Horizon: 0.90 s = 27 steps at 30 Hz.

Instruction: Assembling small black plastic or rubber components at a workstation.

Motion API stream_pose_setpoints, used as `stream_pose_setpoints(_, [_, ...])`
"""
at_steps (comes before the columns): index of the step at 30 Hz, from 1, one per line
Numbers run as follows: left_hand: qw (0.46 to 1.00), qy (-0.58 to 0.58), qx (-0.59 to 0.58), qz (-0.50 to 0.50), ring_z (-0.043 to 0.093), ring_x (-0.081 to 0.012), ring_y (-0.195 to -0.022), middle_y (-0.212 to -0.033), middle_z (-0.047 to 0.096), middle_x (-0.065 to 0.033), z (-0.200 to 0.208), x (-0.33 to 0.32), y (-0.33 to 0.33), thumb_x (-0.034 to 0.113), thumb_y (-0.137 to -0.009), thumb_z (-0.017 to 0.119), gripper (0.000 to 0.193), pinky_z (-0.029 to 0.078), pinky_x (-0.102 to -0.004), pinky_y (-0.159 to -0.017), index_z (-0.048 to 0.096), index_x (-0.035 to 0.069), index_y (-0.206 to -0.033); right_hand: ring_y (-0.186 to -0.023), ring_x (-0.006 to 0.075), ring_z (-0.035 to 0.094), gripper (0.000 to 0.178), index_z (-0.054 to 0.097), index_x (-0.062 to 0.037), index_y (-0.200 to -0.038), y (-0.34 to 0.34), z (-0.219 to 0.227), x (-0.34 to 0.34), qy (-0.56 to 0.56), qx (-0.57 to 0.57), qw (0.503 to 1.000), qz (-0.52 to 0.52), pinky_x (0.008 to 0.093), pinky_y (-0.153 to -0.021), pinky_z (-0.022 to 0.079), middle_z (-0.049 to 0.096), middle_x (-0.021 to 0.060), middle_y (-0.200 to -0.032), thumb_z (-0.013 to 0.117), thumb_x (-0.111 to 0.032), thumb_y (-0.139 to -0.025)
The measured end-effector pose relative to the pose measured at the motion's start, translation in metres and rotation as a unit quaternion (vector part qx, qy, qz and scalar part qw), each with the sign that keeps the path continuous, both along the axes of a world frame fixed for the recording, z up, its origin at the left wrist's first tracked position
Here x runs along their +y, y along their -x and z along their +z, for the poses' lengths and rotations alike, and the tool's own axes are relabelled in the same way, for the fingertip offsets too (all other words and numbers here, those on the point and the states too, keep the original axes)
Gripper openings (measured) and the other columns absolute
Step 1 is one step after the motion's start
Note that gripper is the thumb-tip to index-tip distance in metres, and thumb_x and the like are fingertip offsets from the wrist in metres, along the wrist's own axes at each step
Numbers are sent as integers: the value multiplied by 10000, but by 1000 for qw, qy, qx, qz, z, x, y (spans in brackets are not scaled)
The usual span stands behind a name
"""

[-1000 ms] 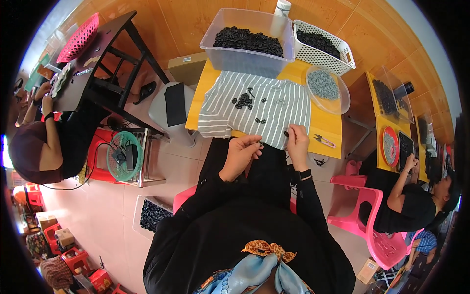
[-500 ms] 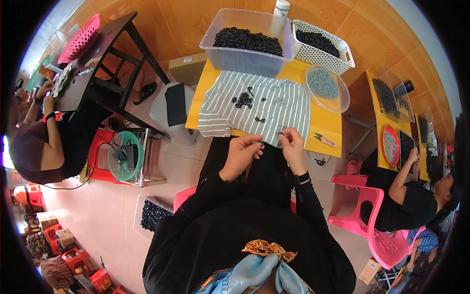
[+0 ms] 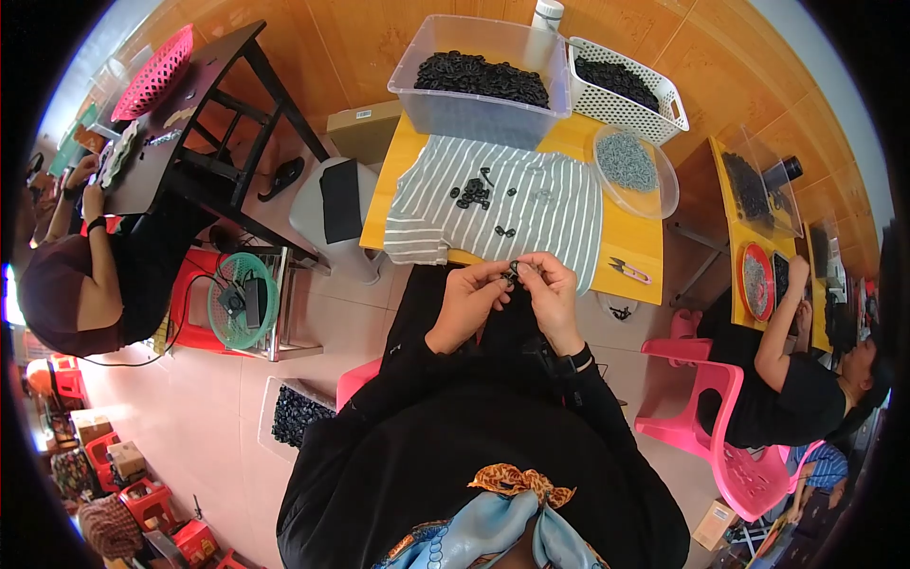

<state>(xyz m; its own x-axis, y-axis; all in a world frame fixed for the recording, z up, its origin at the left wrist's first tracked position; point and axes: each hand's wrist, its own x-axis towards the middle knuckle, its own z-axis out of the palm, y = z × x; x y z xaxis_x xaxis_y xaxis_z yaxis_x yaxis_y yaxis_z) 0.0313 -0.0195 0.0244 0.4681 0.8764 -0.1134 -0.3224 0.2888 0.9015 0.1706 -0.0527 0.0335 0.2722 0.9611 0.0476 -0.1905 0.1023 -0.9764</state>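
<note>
"Where are both hands?"

"The left hand (image 3: 468, 298) and right hand (image 3: 554, 299) meet, pinching small black pieces (image 3: 512, 273)."

"And around them?"

"Striped cloth (image 3: 557, 232) at twelve o'clock, a translucent tub (image 3: 474, 121) beyond it; snips (image 3: 629, 271) at three; a green basket (image 3: 268, 318) at nine; a pink chair (image 3: 713, 403) towards four."

The shiny orange-brown wall (image 3: 332, 57) is crossed by thin lines. A bright pink plastic chair (image 3: 744, 479) and a dark-brown table (image 3: 154, 178) are set on the pale-pink tiled floor (image 3: 204, 417).
</note>
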Motion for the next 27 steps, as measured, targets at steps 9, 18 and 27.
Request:
stream_pose_setpoints(9, [1000,16,-10,0,572,-78,-637,-784,628,-53,2,2,1,-14,-828,551,285,442,-177,-541,609,-39,-1106,-694,36,517,77,618,15,-919,-1,-4,2,-2,-37,999,4,179,-625,405,601,-8,-784,566,4,-863])
stream_pose_setpoints(18, [998,32,-55,24,606,-120,-666,-808,649,-89,-9,1,1,-25,-846,552,267,484,-213,-583,600,-48,-1107,-706,52,531,125,625,31,-961,6,-8,0,-30,-85,996,17,188,-632,414,555,18,-810,571,31,-848])
stream_pose_setpoints(27, [991,69,-113,1,606,-125,-701,-867,649,-97,1,3,4,-45,-844,565,264,496,-217,-594,596,-54,-1106,-725,91,567,274,589,18,-1084,1,2,-7,-84,-108,989,60,213,-637,448,535,43,-880,570,80,-818])
